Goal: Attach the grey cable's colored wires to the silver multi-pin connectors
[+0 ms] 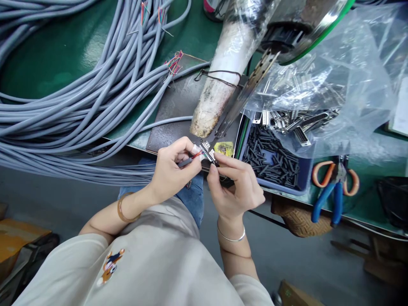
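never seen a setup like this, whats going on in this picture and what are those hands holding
There is no machine here: these are a person's own bare hands, seen from a camera worn on the head, looking forward and down. The left hand pinches a grey cable with thin coloured wires at its end. The right hand has its fingertips at a small metal connector. On the green table lie many grey cables, a blue tray of small black pieces, and blue-handled pliers.

Both hands (174, 170) (236, 185) hold a small connector (208, 151) beside gray cables (105, 102).
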The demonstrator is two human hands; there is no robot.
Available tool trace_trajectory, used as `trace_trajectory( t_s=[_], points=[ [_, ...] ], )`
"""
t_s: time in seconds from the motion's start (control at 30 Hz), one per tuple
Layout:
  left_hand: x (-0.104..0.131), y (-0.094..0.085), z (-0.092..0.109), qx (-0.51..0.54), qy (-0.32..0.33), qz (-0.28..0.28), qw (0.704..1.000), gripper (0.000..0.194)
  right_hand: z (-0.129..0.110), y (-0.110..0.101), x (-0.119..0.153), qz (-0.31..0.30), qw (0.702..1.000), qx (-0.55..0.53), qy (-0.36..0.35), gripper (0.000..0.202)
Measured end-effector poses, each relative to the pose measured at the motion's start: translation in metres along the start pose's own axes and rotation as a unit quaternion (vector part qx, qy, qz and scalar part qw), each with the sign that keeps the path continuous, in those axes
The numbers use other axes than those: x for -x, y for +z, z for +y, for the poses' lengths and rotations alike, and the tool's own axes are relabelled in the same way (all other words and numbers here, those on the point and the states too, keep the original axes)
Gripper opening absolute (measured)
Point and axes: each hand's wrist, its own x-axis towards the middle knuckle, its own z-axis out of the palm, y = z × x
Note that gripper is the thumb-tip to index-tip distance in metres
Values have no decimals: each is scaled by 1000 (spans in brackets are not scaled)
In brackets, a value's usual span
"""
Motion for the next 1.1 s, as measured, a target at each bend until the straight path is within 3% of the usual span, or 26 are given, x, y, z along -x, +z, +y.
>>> trace_trajectory(
  t_s=[0.13,0.33,0.47,0.7,0.97,1.1],
  points=[
    [0,-2,3,18,-18,-26,999,13,0,-2,1,-2,1000,7,-9,21],
    [2,-13,14,125,-82,-124,981,16,-9,-16,-2,-47,987,-81,128,16],
    [5,-15,13,146,-99,-141,974,19,-19,-26,-7,-18,998,-10,66,32],
    [9,-17,9,158,-116,-144,970,16,-24,-26,-8,-118,993,23,-7,42],
    [10,-21,5,171,-126,-140,967,15,-23,-25,-6,-84,996,9,15,41],
    [10,-22,7,169,-147,-146,964,15,-24,-24,-9,-102,994,-12,24,34]
  ],
)
